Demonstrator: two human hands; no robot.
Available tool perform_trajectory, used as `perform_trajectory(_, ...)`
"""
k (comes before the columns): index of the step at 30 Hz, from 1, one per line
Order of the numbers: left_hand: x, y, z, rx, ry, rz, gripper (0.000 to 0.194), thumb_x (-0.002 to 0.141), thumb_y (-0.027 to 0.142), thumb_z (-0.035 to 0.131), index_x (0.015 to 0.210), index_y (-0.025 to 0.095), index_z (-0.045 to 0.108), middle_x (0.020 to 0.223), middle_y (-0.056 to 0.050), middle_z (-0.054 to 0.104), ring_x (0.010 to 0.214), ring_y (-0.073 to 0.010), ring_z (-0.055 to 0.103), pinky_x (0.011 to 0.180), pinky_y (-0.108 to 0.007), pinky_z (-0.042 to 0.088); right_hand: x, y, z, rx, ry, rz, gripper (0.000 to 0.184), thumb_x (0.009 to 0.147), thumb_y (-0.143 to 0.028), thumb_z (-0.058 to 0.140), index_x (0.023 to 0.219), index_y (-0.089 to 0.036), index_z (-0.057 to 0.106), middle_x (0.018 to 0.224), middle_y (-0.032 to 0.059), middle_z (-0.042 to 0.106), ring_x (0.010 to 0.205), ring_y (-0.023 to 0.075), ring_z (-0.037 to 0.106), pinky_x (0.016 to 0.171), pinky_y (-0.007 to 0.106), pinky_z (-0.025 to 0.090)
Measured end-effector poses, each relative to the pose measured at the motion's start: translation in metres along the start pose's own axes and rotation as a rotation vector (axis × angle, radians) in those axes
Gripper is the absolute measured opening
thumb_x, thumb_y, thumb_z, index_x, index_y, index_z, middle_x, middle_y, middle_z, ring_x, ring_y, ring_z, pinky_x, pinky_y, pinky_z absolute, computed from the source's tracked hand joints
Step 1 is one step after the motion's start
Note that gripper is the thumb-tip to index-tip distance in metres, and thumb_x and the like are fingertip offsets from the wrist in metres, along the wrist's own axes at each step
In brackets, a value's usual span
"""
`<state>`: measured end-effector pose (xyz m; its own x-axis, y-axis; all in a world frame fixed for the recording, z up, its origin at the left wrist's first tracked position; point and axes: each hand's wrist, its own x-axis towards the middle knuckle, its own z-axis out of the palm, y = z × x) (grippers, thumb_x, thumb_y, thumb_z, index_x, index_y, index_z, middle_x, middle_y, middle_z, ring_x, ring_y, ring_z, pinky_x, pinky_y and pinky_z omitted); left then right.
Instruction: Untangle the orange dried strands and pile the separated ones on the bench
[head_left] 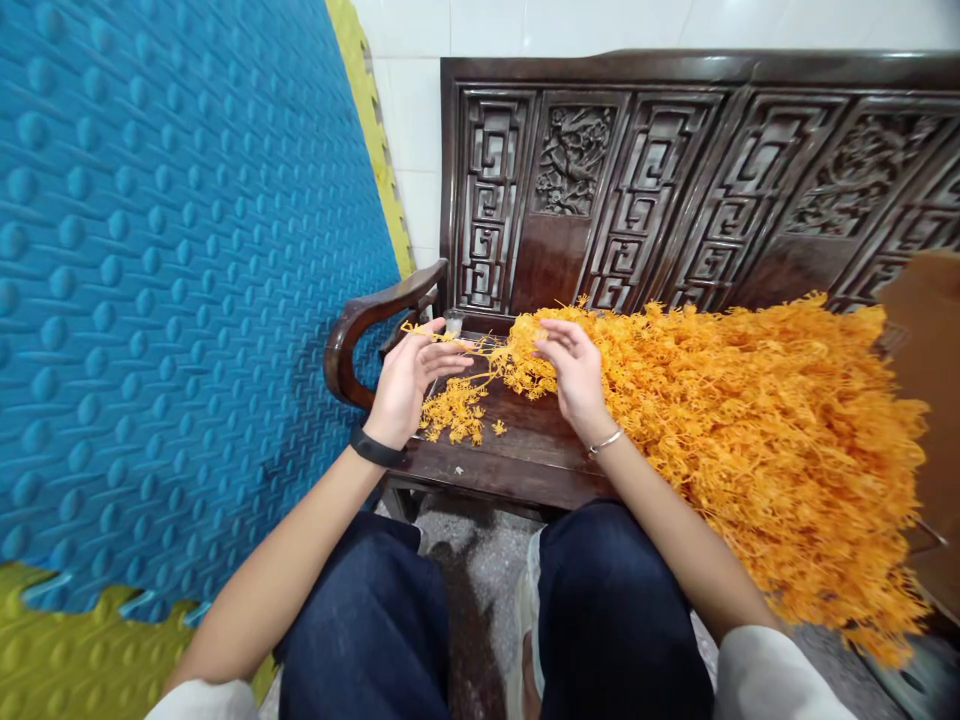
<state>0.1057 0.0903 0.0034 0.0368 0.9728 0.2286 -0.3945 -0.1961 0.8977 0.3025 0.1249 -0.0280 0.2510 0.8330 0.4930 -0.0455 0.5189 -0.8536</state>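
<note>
An orange artificial plant sprig (484,348) stretches between my two hands above the bench seat. Its thin stem crosses my left hand (411,380) between the thumb and the long, nearly straight fingers, with the tip poking out on the far left. My right hand (577,375) has its fingers curled in a pinch at the sprig's leafy part. Behind and beside that hand spreads a big heap of the same orange foliage (765,430). A small pile of loose orange pieces (454,410) lies on the seat below my left hand, with one stray piece (499,427) beside it.
The dark carved wooden bench (517,480) has a curved armrest (349,345) at left and a high back. A small clear cup (454,322) stands near the armrest. Blue foam matting (187,250) rises on the left; brown cardboard (926,400) is at right.
</note>
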Motion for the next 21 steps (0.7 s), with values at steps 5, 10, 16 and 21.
perform_trajectory(5,-0.002,0.004,-0.003,0.161,-0.028,0.066,0.032,0.074,0.023,0.051,0.103,0.011,0.06,0.069,-0.004,0.071,0.057,-0.0149,0.065,0.062,-0.027,0.05,0.008,-0.004,-0.016,0.052,0.116,-0.09,0.024,0.069,-0.021,0.058,0.093,-0.021,0.058,0.092,0.0006,0.058,0.081,0.0107,0.057,0.074,0.027,0.052)
perform_trajectory(10,-0.006,0.005,-0.007,0.634,-0.047,0.24,0.015,0.077,0.024,0.053,0.074,0.015,0.064,0.058,-0.001,0.061,0.056,-0.0151,0.059,0.06,-0.025,0.044,0.005,-0.012,-0.023,0.047,-0.078,-0.026,0.021,0.065,-0.012,0.057,0.084,-0.019,0.062,0.079,-0.002,0.059,0.075,0.0094,0.056,0.077,0.027,0.049)
perform_trajectory(16,-0.008,0.001,-0.004,0.787,-0.153,0.447,0.029,0.088,0.038,0.05,0.098,0.018,0.067,0.106,-0.008,0.066,0.107,-0.0216,0.056,0.097,-0.031,0.037,-0.01,-0.023,-0.017,0.018,-0.525,0.07,0.019,0.066,-0.014,0.066,0.085,-0.017,0.065,0.082,-0.0008,0.064,0.078,0.01,0.059,0.08,0.029,0.049)
perform_trajectory(21,-0.007,-0.013,0.002,0.466,-0.507,0.123,0.074,0.077,0.075,0.038,0.109,0.015,0.066,0.116,-0.012,0.066,0.116,-0.0279,0.055,0.103,-0.041,0.037,-0.02,-0.03,-0.008,0.08,-0.672,0.156,0.024,0.068,-0.021,0.075,0.09,-0.019,0.065,0.087,0.0005,0.065,0.083,0.0114,0.061,0.081,0.029,0.051)
